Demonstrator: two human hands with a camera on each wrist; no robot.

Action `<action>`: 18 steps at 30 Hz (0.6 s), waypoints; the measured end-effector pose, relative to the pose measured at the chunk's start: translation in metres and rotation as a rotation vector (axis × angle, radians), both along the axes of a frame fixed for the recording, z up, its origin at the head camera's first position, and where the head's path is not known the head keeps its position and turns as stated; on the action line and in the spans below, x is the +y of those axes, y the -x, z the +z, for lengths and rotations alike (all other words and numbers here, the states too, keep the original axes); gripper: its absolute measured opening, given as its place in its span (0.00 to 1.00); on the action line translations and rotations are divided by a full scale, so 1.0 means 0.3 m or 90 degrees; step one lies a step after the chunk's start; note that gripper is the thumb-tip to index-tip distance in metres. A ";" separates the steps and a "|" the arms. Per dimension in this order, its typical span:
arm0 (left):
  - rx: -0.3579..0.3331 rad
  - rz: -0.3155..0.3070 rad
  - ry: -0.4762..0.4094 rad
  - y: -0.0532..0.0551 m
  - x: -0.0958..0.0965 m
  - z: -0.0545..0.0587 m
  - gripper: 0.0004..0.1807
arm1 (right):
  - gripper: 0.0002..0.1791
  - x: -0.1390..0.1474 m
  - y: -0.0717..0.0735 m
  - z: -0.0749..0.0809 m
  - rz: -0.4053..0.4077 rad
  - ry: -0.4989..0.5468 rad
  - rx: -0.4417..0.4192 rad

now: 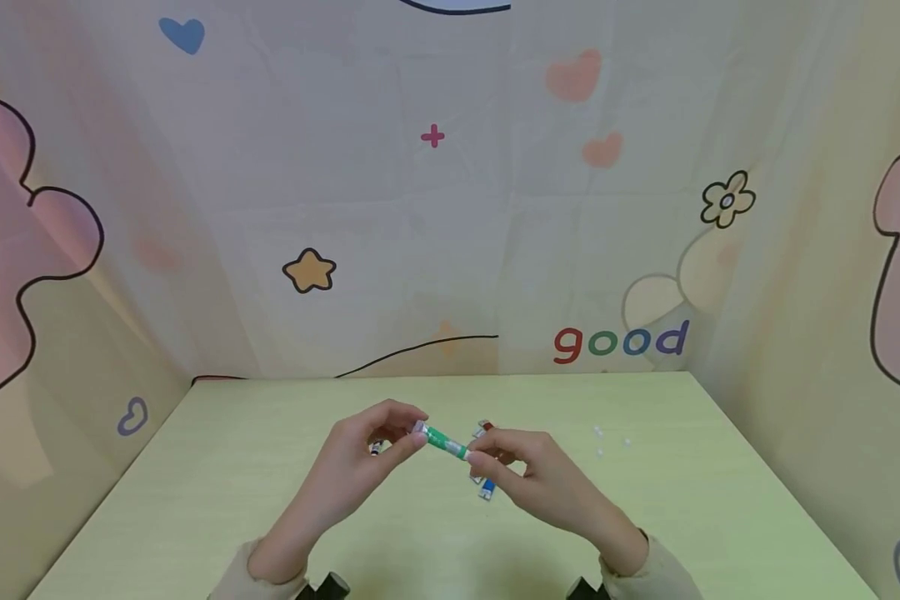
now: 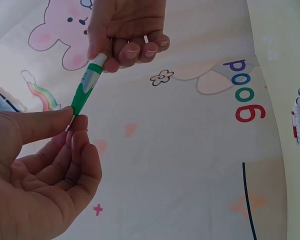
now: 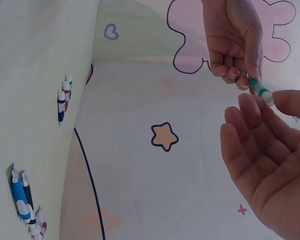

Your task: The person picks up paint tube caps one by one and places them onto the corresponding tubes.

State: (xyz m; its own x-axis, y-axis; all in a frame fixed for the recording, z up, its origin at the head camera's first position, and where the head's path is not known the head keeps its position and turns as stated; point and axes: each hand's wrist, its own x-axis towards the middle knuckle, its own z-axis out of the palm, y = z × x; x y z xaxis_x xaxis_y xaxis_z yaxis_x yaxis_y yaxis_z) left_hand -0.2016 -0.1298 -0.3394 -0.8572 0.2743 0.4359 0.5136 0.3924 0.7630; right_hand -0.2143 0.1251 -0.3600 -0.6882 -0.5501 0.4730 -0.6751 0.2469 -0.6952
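Observation:
A short green-and-white marker pen is held up between both hands over the table. My left hand pinches its left end between thumb and fingertips. At the other end, the thumb and fingers of my right hand pinch the white tip section, as the left wrist view of the pen shows. Behind the right hand, partly covered by it, lie a blue pen, a black pen and a red-and-white pen. A dark blue-and-white pen lies beyond the left hand.
Beside the dark blue pen lie a red-and-white one and a green-and-white one. Several tiny white pieces are scattered right of the hands on the pale table. Printed cloth walls enclose the table at the back and sides.

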 end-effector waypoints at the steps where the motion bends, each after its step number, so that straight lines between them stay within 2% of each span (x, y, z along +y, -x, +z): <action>1: -0.010 0.001 -0.007 0.008 -0.007 0.002 0.10 | 0.06 -0.004 0.003 0.002 0.007 -0.001 -0.006; 6: -0.059 0.004 -0.034 0.044 -0.048 0.016 0.09 | 0.08 -0.044 0.020 0.006 0.012 -0.003 -0.016; 10: -0.090 0.000 -0.039 0.072 -0.078 0.028 0.13 | 0.08 -0.080 0.041 0.007 0.007 -0.021 -0.013; 14: -0.128 -0.004 -0.030 0.114 -0.105 0.025 0.16 | 0.10 -0.122 0.071 -0.004 0.010 -0.057 -0.024; 18: -0.140 -0.003 0.002 0.165 -0.124 0.010 0.17 | 0.10 -0.167 0.102 -0.027 -0.003 -0.096 -0.017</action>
